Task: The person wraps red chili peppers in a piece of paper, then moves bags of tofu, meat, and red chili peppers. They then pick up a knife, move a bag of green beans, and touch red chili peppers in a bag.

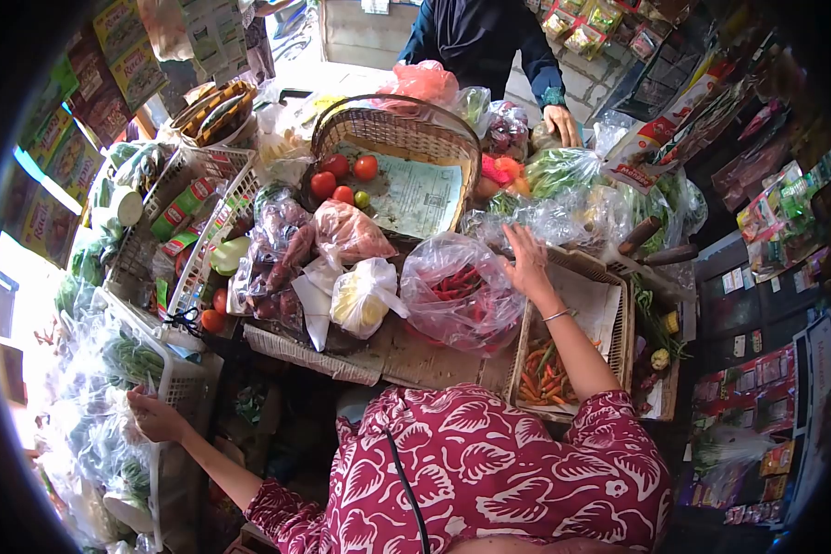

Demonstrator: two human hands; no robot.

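My right hand (526,263) is open, fingers spread, at the right edge of a clear plastic bag (462,314) of red chilies (454,283). Below that forearm, a wicker tray (626,323) holds orange and green chilies (543,374). My left hand (160,417) reaches over the side of a white plastic crate (168,369), its fingers curled closed against clear plastic bags (92,406) of greens. What those fingers hold, if anything, I cannot make out. Left of the chili bag sits a knotted bag with yellowish contents (363,297).
A wicker basket (471,175) with tomatoes (323,185) and paper stands at the back centre. Another white crate (240,175) holds packets. Across the counter, a person in dark clothing has a hand (561,126) near the produce. Two dark handles (639,235) stick up at the right.
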